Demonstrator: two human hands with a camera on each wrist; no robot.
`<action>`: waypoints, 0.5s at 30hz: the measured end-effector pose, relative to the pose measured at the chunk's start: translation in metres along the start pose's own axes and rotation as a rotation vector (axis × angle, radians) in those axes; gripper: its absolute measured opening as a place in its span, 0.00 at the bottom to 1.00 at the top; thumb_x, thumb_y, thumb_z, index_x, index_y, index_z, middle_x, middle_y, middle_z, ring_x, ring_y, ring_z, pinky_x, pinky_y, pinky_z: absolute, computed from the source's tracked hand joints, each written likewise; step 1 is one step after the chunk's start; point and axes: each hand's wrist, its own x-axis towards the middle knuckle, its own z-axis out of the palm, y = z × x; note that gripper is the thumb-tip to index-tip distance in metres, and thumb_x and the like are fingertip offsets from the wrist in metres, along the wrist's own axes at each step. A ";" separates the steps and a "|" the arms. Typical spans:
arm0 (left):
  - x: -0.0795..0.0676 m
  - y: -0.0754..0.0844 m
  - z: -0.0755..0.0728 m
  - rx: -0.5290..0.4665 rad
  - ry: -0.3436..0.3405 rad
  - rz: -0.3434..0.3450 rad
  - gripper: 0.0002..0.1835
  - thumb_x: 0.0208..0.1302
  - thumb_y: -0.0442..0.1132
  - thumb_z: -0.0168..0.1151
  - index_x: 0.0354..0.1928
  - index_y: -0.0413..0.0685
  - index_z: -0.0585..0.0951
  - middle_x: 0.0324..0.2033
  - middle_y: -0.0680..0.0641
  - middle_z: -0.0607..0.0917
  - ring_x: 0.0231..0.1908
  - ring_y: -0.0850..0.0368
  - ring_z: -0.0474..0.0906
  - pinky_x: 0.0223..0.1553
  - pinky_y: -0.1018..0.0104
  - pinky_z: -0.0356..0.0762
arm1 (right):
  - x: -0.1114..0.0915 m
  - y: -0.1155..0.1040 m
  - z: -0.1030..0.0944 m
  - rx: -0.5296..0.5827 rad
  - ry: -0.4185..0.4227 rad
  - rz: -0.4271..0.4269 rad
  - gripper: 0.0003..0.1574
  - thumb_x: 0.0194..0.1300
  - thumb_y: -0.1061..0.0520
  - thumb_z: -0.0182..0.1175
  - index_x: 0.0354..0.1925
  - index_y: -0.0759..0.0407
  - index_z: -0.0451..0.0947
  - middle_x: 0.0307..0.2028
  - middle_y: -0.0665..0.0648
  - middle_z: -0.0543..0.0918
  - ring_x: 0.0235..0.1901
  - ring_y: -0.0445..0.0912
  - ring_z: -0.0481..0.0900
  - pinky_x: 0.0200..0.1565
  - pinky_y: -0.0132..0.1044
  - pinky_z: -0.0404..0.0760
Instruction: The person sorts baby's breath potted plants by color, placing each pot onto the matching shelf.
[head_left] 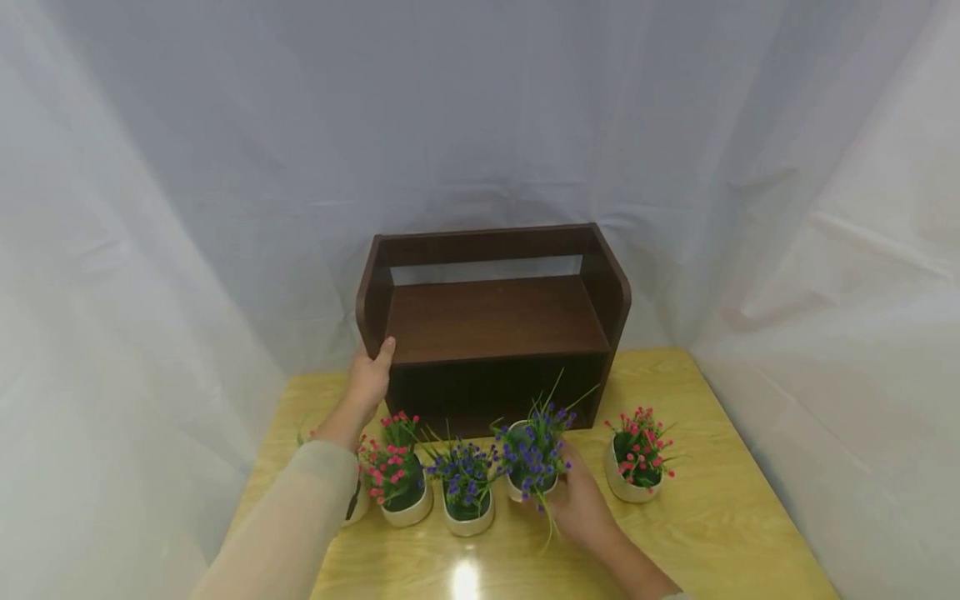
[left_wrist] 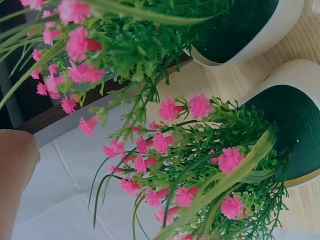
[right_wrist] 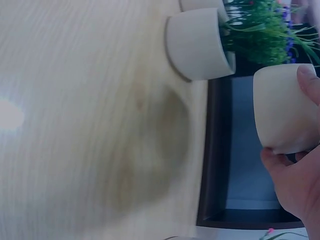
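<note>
My left hand (head_left: 367, 383) grips the left side panel of a dark brown wooden shelf (head_left: 498, 321), its thumb over the front edge. In the left wrist view only part of that hand shows beside two pots of pink flowers (left_wrist: 230, 159). My right hand (head_left: 581, 504) holds a white pot (right_wrist: 282, 105) of purple flowers (head_left: 534, 450) off the table, in front of the shelf's lower opening. In the right wrist view its fingers lie round the pot's side and base. A second pot of purple flowers (head_left: 468, 525) stands just left of it.
A pot of pink flowers (head_left: 633, 492) stands on the wooden table (head_left: 720, 517) at the right. Another pink-flowered pot (head_left: 408, 510) is left of the purple ones, and one more pot (head_left: 360, 507) is partly behind my left sleeve. White sheeting (head_left: 480, 108) hangs behind and around.
</note>
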 end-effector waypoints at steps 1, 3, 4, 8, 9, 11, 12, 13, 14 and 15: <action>0.000 0.000 0.000 0.001 -0.003 -0.002 0.37 0.88 0.55 0.47 0.88 0.49 0.53 0.86 0.37 0.58 0.87 0.37 0.50 0.89 0.41 0.47 | 0.000 -0.002 -0.001 0.010 0.003 0.004 0.62 0.61 0.52 0.81 0.84 0.51 0.58 0.82 0.60 0.64 0.77 0.65 0.71 0.71 0.54 0.83; -0.001 0.000 0.000 -0.004 -0.004 -0.003 0.37 0.87 0.56 0.48 0.88 0.50 0.53 0.86 0.38 0.58 0.87 0.38 0.50 0.89 0.41 0.48 | 0.000 -0.007 -0.004 0.018 0.012 0.016 0.64 0.59 0.52 0.82 0.84 0.49 0.58 0.83 0.59 0.64 0.78 0.64 0.70 0.73 0.56 0.80; -0.001 0.000 0.001 -0.006 -0.006 -0.004 0.38 0.87 0.56 0.48 0.88 0.50 0.53 0.86 0.38 0.58 0.87 0.38 0.50 0.89 0.41 0.48 | 0.000 -0.010 -0.005 0.019 0.018 0.015 0.64 0.58 0.52 0.83 0.84 0.49 0.59 0.82 0.59 0.65 0.79 0.63 0.70 0.75 0.57 0.78; -0.002 0.000 0.002 -0.020 0.001 -0.006 0.37 0.87 0.56 0.49 0.88 0.50 0.54 0.86 0.38 0.59 0.87 0.38 0.50 0.89 0.41 0.48 | 0.000 -0.021 -0.012 0.027 0.040 0.007 0.65 0.57 0.53 0.84 0.84 0.48 0.59 0.82 0.61 0.64 0.77 0.66 0.71 0.73 0.58 0.80; -0.003 0.000 0.002 -0.021 0.002 -0.007 0.37 0.87 0.56 0.49 0.88 0.50 0.54 0.86 0.38 0.59 0.87 0.38 0.50 0.89 0.41 0.48 | 0.001 -0.023 -0.013 0.037 0.040 0.005 0.65 0.57 0.55 0.84 0.84 0.46 0.59 0.82 0.60 0.64 0.78 0.65 0.71 0.73 0.58 0.80; -0.003 0.000 0.003 -0.027 0.004 -0.009 0.37 0.87 0.56 0.49 0.88 0.50 0.54 0.86 0.39 0.58 0.87 0.38 0.50 0.89 0.41 0.48 | 0.002 -0.026 -0.016 0.056 0.040 -0.004 0.65 0.56 0.57 0.83 0.83 0.45 0.60 0.82 0.58 0.64 0.78 0.64 0.70 0.74 0.58 0.79; -0.003 0.000 0.003 -0.028 0.004 -0.010 0.37 0.87 0.56 0.49 0.88 0.51 0.54 0.86 0.39 0.58 0.87 0.38 0.50 0.89 0.40 0.48 | 0.003 -0.027 -0.017 0.066 0.039 -0.003 0.65 0.56 0.58 0.83 0.83 0.44 0.60 0.82 0.57 0.64 0.79 0.63 0.69 0.74 0.59 0.79; -0.003 0.000 0.003 -0.029 0.004 -0.011 0.37 0.87 0.56 0.49 0.88 0.51 0.53 0.86 0.39 0.58 0.87 0.38 0.49 0.89 0.40 0.47 | 0.003 -0.028 -0.018 0.077 0.040 -0.005 0.64 0.56 0.59 0.83 0.82 0.43 0.61 0.82 0.55 0.64 0.80 0.62 0.68 0.75 0.59 0.77; -0.003 0.001 0.003 -0.031 0.006 -0.012 0.37 0.87 0.56 0.49 0.88 0.51 0.53 0.86 0.39 0.58 0.87 0.38 0.49 0.89 0.40 0.48 | 0.004 -0.029 -0.019 0.080 0.043 -0.009 0.64 0.55 0.59 0.84 0.82 0.42 0.61 0.82 0.55 0.65 0.80 0.62 0.68 0.76 0.60 0.77; -0.003 0.001 0.003 -0.033 0.009 -0.012 0.37 0.87 0.55 0.49 0.88 0.51 0.54 0.86 0.39 0.59 0.87 0.38 0.50 0.89 0.41 0.48 | 0.005 -0.030 -0.020 0.086 0.046 -0.013 0.64 0.55 0.59 0.84 0.81 0.43 0.62 0.81 0.55 0.65 0.80 0.62 0.68 0.76 0.60 0.77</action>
